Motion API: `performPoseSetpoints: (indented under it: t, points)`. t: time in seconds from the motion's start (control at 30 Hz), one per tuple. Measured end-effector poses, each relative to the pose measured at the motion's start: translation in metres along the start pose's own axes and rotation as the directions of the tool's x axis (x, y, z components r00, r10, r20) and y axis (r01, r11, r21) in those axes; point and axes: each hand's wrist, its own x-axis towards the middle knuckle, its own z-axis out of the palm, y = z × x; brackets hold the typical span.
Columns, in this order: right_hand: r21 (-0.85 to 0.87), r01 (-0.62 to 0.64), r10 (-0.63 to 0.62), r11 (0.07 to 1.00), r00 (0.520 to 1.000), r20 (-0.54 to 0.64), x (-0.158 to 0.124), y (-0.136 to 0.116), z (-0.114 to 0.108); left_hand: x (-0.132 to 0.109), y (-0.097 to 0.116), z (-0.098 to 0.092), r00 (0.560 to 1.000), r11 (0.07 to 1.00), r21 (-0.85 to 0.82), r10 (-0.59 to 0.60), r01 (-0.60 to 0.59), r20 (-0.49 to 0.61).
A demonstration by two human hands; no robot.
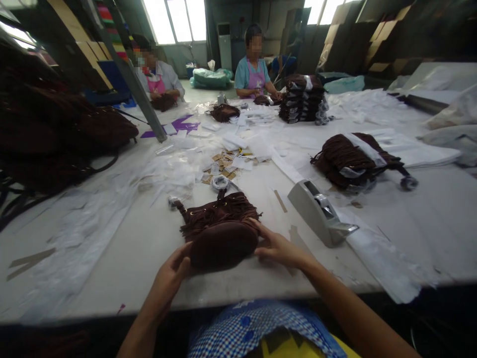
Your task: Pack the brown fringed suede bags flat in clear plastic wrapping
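A dark brown fringed bag (223,243) lies on the white table before me, its smooth oval base turned toward me and metal eyelets along its far edge. My left hand (173,268) grips its left end, thumb on the near side. At the opposite end, my right hand (276,246) holds the bag with fingers over the fringe and thumb below. Part of the fingers on both hands is hidden by the bag. Just beyond it sits a clear roll (220,183), perhaps tape. To the right of my right hand stands a grey tape dispenser (316,214).
A wrapped fringed bag (354,159) lies at right, and a stack of bags (302,99) stands farther back. Brown bags (63,124) are heaped at left beside a metal post (130,74). Plastic sheets (89,233) and card scraps (225,164) litter the table (261,288). Two people work opposite.
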Motion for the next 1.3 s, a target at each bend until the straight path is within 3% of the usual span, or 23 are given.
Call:
performPoseSetpoints:
  t: [0.07,0.17,0.27,0.37,0.5,0.6,0.7,0.83,0.97,1.17,1.3]
  points:
    - [-0.062,0.068,-0.076,0.996,0.988,-0.133,0.007,0.002,0.005,0.000,0.004,0.007,1.000,1.000,0.014,0.025,-0.025,0.008]
    - [-0.075,0.087,-0.107,0.993,0.940,-0.323,0.015,0.002,0.010,0.001,0.008,0.019,0.997,0.999,-0.032,0.022,-0.025,-0.080]
    - [-0.067,0.086,-0.106,0.994,0.916,-0.388,0.013,-0.002,0.011,0.003,0.007,0.025,0.985,0.995,-0.096,0.017,-0.035,-0.174]
    - [-0.168,0.046,-0.115,0.985,0.895,-0.431,0.006,-0.004,0.012,0.004,-0.003,0.024,0.975,0.995,-0.093,0.023,-0.045,-0.220]
    - [-0.311,0.004,-0.138,0.950,0.901,-0.411,-0.002,0.008,0.012,0.002,-0.024,0.020,0.965,0.999,0.052,0.014,0.000,-0.260]
    - [-0.360,0.002,-0.130,0.933,0.934,-0.332,-0.006,0.014,0.007,-0.006,-0.031,0.019,0.976,0.993,0.115,0.029,-0.004,-0.215]
    - [-0.383,-0.005,-0.094,0.924,0.966,-0.241,-0.007,0.011,-0.002,-0.015,-0.023,0.022,0.984,0.993,0.114,0.043,-0.023,-0.174]
    - [-0.410,0.005,-0.080,0.912,0.983,-0.164,-0.005,0.004,-0.008,-0.019,-0.009,0.031,0.987,1.000,-0.015,0.013,-0.015,-0.161]
    - [-0.462,0.002,-0.121,0.887,0.966,-0.229,-0.003,0.007,-0.004,-0.012,-0.015,0.034,0.968,0.989,-0.080,0.107,-0.128,-0.227]
    - [-0.685,-0.032,-0.188,0.728,0.952,-0.244,-0.003,0.024,0.002,-0.013,-0.036,0.021,0.942,0.944,0.317,0.187,-0.094,-0.278]
    - [-0.681,-0.012,-0.197,0.732,0.953,-0.229,0.000,0.032,0.001,-0.019,-0.028,0.017,0.968,0.956,0.285,0.135,-0.071,-0.212]
